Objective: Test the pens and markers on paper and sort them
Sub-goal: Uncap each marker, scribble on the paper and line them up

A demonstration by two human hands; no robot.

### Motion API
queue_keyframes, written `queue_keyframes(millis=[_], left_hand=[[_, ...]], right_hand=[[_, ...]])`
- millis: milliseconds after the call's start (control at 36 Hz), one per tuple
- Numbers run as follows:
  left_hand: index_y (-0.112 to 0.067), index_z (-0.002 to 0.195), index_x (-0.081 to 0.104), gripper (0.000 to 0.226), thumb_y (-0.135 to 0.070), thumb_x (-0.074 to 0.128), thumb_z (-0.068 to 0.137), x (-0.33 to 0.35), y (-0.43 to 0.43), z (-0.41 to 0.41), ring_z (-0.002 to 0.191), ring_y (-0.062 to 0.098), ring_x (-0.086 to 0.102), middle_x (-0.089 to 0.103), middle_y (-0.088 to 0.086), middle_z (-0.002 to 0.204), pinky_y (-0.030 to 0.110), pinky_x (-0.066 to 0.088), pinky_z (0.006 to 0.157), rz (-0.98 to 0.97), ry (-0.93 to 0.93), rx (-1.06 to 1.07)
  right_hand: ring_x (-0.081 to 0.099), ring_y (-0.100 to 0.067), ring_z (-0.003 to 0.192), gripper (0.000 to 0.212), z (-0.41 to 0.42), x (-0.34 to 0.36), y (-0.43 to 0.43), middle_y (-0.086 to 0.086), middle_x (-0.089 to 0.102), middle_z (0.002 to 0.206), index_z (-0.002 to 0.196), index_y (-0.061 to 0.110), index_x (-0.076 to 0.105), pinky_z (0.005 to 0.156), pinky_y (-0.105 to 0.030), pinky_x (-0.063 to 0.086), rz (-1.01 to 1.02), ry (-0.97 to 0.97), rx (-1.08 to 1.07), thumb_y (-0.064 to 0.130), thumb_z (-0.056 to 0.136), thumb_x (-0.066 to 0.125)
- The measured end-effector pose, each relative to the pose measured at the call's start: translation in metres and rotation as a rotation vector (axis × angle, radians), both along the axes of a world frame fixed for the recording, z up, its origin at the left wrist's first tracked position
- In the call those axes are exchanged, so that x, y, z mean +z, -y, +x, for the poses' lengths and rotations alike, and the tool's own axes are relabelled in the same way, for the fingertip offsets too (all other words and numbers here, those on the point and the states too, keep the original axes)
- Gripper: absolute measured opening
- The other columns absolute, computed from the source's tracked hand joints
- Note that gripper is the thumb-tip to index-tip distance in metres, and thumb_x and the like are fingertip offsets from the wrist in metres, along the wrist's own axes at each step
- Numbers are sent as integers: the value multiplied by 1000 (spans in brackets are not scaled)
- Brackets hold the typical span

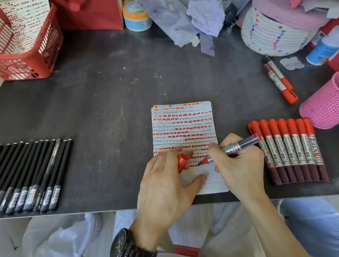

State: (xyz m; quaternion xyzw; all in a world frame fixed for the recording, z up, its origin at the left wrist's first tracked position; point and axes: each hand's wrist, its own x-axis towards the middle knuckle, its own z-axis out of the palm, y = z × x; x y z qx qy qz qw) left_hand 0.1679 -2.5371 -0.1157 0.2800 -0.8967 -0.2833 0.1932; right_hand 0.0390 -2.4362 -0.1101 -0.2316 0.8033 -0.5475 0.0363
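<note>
A lined paper [183,124] covered in red marks and scribbles lies at the table's front edge. My right hand [239,167] grips an uncapped red marker [232,148], its tip touching the paper low down. My left hand [166,183] holds the red cap [182,162] between its fingers, with the thumb pressing on the paper. Several red markers [290,149] lie in a row to the right. Several black pens [23,177] lie in a row at the left. Two more red markers [279,80] lie apart at the right rear.
A pink mesh cup [333,100] lies on its side by the marker row. A red basket [11,46] stands at the back left, a red bag [91,9] and a tape roll [136,16] behind. A woven basket [273,33] and clutter fill the back right.
</note>
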Motion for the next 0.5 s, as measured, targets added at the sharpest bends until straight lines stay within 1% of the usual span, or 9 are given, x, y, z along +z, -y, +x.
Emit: queue_keyframes(millis=[56,111,194,250,306,389,444,500], left_hand=[[-29,114,63,51,-60,72,74,0,0,0,113,-2,45,62,-21,106,20,40,95,7,-3,3],[-29,115,63,52,-60,71,74,0,0,0,113,-2,44,62,-21,106,20,40,95,14,0,2],[-29,116,63,53,-61,69,75,0,0,1,113,-3,44,61,-23,104,18,38,95,12,2,-3],[-30,117,62,53,-62,68,75,0,1,1,114,-2,44,62,-22,107,17,36,97,18,11,-12],[-30,116,62,52,-63,67,75,0,1,2,115,-1,45,63,-20,110,12,31,99,27,12,-16],[-30,114,62,51,-63,67,75,0,1,1,115,0,46,63,-21,107,9,28,98,38,7,-16],[-31,115,62,52,-63,66,76,-1,1,1,114,-1,46,61,-23,104,8,28,98,44,10,-17],[-32,118,61,53,-64,66,76,-1,1,1,113,-3,45,59,-25,102,8,27,98,52,17,-26]], right_hand=[[61,-12,45,28,0,2,1,6,59,47,55,24,55,50,-14,44,2,8,3,20,78,70],[60,-12,45,24,0,3,1,7,60,47,56,27,56,50,-14,43,1,11,4,23,77,67],[60,-11,45,24,0,3,1,7,60,48,56,31,57,50,-14,42,-9,12,3,24,77,67],[60,-11,45,23,0,2,1,7,60,47,57,29,56,50,-15,43,-14,8,7,24,77,67],[59,-12,45,22,0,1,0,5,59,47,57,26,56,50,-15,43,-22,22,-1,24,76,67],[57,-13,45,22,0,1,0,2,58,47,55,26,55,49,-16,42,-25,48,-9,26,74,65],[56,-11,44,25,0,1,-1,2,57,46,53,25,55,50,-15,42,-53,71,-13,23,75,66],[55,-7,42,33,-2,0,-2,1,56,44,53,22,52,50,-13,42,-127,106,-29,14,80,69]])
